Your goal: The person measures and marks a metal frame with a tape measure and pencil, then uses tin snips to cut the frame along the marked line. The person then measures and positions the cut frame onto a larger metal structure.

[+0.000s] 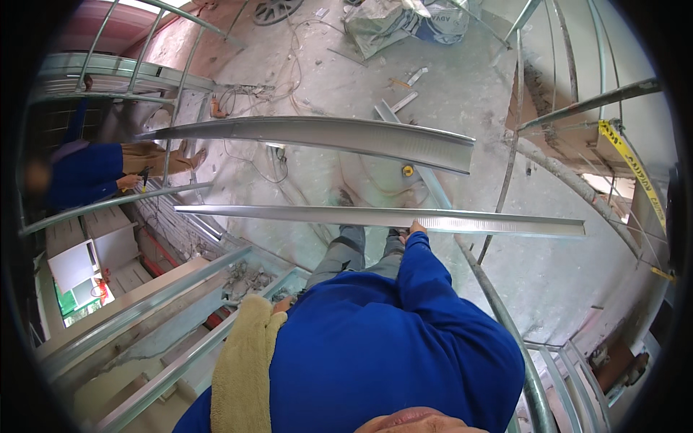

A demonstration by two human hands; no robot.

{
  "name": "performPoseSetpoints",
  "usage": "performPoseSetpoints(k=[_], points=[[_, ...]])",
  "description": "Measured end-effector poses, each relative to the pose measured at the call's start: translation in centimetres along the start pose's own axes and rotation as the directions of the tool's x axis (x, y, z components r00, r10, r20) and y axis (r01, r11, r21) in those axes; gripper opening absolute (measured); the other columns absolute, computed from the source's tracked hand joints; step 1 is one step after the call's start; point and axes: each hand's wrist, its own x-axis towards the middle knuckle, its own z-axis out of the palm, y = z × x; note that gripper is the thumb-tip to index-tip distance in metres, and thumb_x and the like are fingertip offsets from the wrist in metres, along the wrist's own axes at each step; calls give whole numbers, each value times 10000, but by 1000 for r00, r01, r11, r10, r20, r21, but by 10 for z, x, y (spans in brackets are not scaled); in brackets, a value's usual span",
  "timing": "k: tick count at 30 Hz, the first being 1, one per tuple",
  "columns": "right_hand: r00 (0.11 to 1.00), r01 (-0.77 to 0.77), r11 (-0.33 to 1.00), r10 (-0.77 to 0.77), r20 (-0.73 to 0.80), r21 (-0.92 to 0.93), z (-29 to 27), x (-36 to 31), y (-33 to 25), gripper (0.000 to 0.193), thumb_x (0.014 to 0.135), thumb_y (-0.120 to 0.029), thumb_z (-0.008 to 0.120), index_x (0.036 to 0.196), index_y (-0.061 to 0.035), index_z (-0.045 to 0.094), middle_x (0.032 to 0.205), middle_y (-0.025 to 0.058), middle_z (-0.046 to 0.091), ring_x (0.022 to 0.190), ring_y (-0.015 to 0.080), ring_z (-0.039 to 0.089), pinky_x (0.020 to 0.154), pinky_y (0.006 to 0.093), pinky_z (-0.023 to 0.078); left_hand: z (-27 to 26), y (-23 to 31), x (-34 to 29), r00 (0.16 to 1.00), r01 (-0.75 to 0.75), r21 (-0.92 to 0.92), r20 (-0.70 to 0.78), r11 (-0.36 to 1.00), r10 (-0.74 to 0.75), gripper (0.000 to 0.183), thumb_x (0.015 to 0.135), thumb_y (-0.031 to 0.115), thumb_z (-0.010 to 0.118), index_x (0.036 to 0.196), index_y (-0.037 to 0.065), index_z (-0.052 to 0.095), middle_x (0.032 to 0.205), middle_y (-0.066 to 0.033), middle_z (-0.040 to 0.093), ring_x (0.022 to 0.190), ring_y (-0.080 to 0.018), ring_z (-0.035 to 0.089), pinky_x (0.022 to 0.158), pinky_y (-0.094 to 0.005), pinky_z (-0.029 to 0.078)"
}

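A long silvery metal channel (317, 213) lies crosswise in front of me. My right hand (416, 229) is closed around its near edge, right of the middle. Beyond it, and apart from it, runs a second, wider-looking metal channel (303, 135); what bears it does not show. My left hand (284, 304) is low at my left side, beside a tan towel (242, 361) and close to a metal rail (289, 281). The towel and my body hide most of that hand, and its fingers cannot be made out.
Scaffold tubes (498, 310) rise on my right, with yellow tape (632, 162) farther off. At left, a co-worker in blue (86, 173) holds a small tool (144, 177). Below on the floor lie cables (294, 50), a yellow round object (408, 171), metal strips (386, 112) and sacks (382, 29).
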Motion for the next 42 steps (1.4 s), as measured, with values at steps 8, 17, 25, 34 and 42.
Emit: performPoseSetpoints(k=[8,17,25,34,42], points=[[971,195,898,-120,207,-395,-11,-36,-46,663,899,-376,656,1422,-106,352,1297,181,556,1010,408,631,805,505,516,60,21,5,975,-164,-262,-190,951,115,405,843,340,693,1152,87,624,980,-231,683,955,-371,657,821,-465,503],[494,575,813,-259,830,-88,96,-276,-60,761,904,-356,683,1459,-106,226,1312,197,551,966,354,680,677,385,548,19,99,52,937,-111,-403,-348,909,-40,373,833,362,652,1054,61,670,1017,-205,691,983,-374,657,855,-445,510],[131,957,-110,-661,739,-268,53,-362,-86,388,824,-258,787,1061,-24,589,884,81,618,737,185,622,665,265,513,-72,137,142,825,-372,-686,-553,625,-116,540,870,519,660,990,-8,667,758,-98,687,735,-192,661,670,-339,510],[388,379,-819,-281,878,-430,119,-362,-218,1262,541,-585,878,1483,-10,266,1418,264,446,1285,425,466,1082,442,391,-303,166,333,850,-465,-880,-412,-99,-328,888,812,801,483,765,-71,641,653,-141,601,633,-250,625,551,-384,479],[441,510,-785,-112,891,-351,37,-287,-113,1040,539,-620,854,1303,-17,485,1086,237,663,1020,382,655,875,453,528,-239,105,387,693,-285,-527,-690,801,-207,328,851,267,551,869,-28,693,885,-285,681,915,-403,663,839,-458,507]])
